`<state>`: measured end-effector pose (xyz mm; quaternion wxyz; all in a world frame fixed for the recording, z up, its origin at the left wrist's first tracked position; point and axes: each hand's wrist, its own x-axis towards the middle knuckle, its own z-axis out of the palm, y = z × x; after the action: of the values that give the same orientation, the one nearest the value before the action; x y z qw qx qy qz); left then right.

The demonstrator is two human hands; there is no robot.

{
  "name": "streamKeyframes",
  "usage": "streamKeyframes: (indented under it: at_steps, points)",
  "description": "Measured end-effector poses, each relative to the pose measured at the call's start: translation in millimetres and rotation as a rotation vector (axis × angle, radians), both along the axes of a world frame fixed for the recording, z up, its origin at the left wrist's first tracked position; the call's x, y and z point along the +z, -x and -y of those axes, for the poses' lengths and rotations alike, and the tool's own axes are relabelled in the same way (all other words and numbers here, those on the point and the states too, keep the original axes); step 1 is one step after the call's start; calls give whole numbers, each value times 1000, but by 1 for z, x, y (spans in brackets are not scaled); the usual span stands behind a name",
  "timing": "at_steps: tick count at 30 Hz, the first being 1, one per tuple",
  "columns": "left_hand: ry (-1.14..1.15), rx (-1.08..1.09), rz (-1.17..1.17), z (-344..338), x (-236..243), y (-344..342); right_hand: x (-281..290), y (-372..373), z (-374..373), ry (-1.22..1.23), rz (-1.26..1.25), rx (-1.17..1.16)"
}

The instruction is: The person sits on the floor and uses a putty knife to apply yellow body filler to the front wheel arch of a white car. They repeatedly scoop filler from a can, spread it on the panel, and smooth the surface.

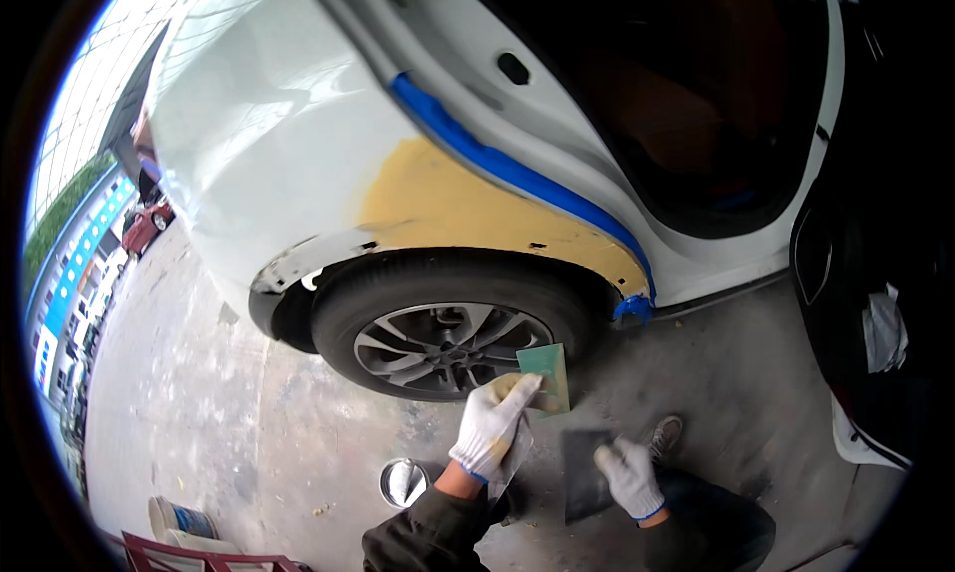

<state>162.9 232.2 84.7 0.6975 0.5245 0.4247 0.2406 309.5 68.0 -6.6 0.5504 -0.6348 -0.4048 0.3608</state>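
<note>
My left hand (492, 430), in a white knit glove, grips a flat green plastic spreader (545, 363) between thumb and fingers. The spreader stands in front of the car's rear wheel (453, 348). Below that hand hangs a pale strip, partly hidden by the wrist. Lower right, my gloved right hand (632, 477) is closed on the edge of a dark grey rectangular sheet (587, 487); its material is unclear. Above the wheel, tan body filler (463, 209) covers part of the white rear quarter panel (269, 164). Blue masking tape (527, 174) follows the door opening edge.
An open can (402, 483) of pale material sits on the concrete floor, left of my left forearm. Buckets (179, 522) and a red metal frame (199, 554) are at lower left. The open car door (865, 303) stands at the right. My shoe (667, 437) shows beside the sheet.
</note>
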Motion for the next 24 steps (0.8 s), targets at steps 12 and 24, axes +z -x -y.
streamKeyframes:
  at_steps: [12,24]
  points:
    - [-24,-274,176,15,8,-9,8,-4,-4,-139,512,-314]
    - [-85,102,342,2,13,57,49,4,-138,-328,-671,-506]
